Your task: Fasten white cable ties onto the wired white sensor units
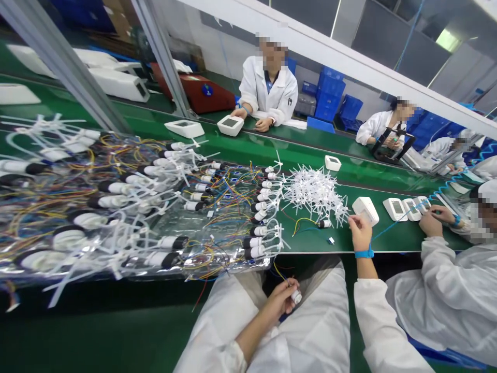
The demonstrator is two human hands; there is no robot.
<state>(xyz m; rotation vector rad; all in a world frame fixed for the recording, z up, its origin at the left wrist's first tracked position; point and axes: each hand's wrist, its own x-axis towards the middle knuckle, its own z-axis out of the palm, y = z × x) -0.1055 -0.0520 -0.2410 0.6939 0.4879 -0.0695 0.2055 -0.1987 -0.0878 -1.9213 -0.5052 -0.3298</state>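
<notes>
Head view: nearest, below the near edge of the green surface (248, 150), the left hand (285, 299) sits over the lap, its fingers closed around a small white cylinder (296, 297) with thin coloured wires running up from it. Just over the near edge, the right hand (360, 231), a blue strap at its wrist, rests with curled fingers at the edge of a pile of white cable ties (316, 192). Whether they pinch a tie cannot be told. A white device (365, 209) stands just beside this hand, and a loose wired cylinder (324, 224) lies near it. Toward the left edge, a clear plastic sheet (163, 228) carries rows of wired cylinders. At the right edge a co-worker's hand (430, 224) rests near more white devices (396, 209). At the far edge, a person in a white coat (267, 90) touches another white unit (230, 125).
</notes>
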